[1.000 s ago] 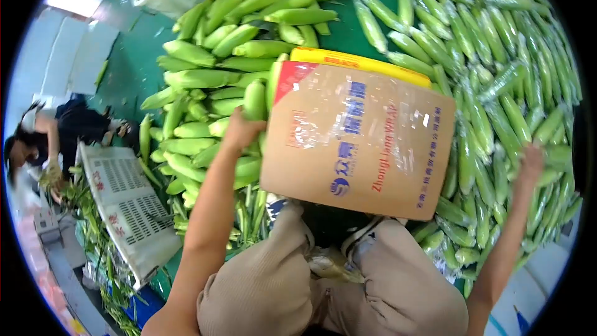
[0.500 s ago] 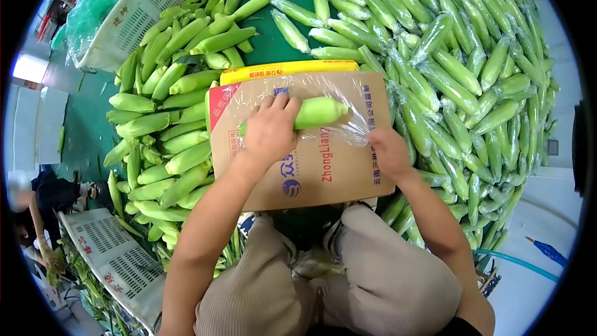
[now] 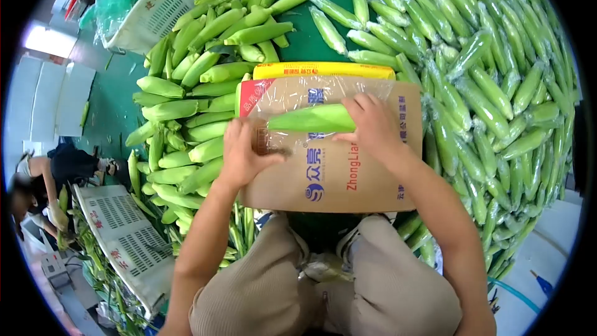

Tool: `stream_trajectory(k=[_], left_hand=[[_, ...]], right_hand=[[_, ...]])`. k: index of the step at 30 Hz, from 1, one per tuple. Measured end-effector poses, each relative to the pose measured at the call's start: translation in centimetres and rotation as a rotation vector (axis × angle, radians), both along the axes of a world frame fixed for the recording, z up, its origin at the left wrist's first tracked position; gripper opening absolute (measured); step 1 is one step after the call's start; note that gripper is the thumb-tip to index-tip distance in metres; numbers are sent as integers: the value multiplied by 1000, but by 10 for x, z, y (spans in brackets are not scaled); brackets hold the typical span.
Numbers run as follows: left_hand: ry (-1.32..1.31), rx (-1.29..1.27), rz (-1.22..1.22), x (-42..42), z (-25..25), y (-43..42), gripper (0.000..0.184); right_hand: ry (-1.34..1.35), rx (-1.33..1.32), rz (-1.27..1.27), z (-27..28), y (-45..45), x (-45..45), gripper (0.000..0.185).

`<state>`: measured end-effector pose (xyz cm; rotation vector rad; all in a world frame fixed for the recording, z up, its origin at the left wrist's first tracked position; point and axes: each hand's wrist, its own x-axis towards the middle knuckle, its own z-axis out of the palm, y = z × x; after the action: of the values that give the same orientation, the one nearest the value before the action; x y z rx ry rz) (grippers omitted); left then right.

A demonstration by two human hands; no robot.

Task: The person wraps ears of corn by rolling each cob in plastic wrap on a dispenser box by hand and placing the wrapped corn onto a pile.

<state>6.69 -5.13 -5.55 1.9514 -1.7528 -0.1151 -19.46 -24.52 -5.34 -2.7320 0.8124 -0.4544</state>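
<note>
One long pale-green ear of corn [image 3: 308, 118] lies across a flat brown cardboard box [image 3: 333, 165]

We see the ear in its smooth husk on the upper half of the box, narrow tip to the left, thicker end to the right. Our right hand [image 3: 373, 127] is closed around that thicker end, fingers above and thumb below, probably because the broad end gives the firmer grip. Our left hand [image 3: 245, 152] lies over the box's left edge, thumb spread well away from the fingers; we cannot tell whether it pinches anything thin.

The box seems to serve us as a low worktop: it sits just beyond our ribbed beige trousers [image 3: 255, 283], stiff-sided and printed in blue and red. Glassy creases of clear plastic film [image 3: 380, 89] catch the light on its upper part, and a narrow bright-yellow box [image 3: 323, 71] runs along its far edge, presumably so that both are within easy reach.

To our left we have a heap of matt, unwrapped green corn ears [image 3: 180, 109], tapered and overlapping; to our right spreads a larger mound of shiny, film-wrapped corn ears [image 3: 491, 87]. Having them on opposite sides likely prevents mixing. Between them shows a smooth dark-green surface [image 3: 305, 50].
</note>
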Motion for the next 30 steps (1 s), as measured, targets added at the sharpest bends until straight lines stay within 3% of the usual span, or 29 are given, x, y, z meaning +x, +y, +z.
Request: stream_trajectory(k=[1,4,5,8,9,10,12,13,16,22,25,29,30], left_hand=[[-63,71,14,0,-3,12,63],[-51,86,13,8,-12,15,43],[-51,32,96,2,-14,9,26],[-87,-116,154,4,-33,6,20],[0,-144,276,1,-33,11,12],[240,-132,439,-3,-35,17,11],[625,-304,504,-5,-35,28,15],[682,-377,427,-12,-35,33,21],[71,-138,209,-33,7,24,23],[-10,32,-39,-5,-16,-7,25],[87,-96,177,-8,-31,7,19],[663,-275,330,-26,-31,40,15],[601,-397,338,-38,-26,42,16]], right_hand=[[25,32,-21,-2,11,-3,77],[27,28,-67,-6,14,-3,79],[33,-2,-62,-6,12,-4,78],[73,-83,-43,-4,12,-11,76],[117,-79,-40,1,16,-17,75],[168,-63,-42,4,21,-23,75],[145,-24,-10,10,23,-28,75],[133,-1,10,11,26,-29,75],[136,-19,-26,8,30,-27,76],[15,-76,-92,-5,37,-33,78],[103,-29,-139,0,37,-32,78],[178,21,82,14,39,-28,78],[197,64,142,17,41,-25,77]])
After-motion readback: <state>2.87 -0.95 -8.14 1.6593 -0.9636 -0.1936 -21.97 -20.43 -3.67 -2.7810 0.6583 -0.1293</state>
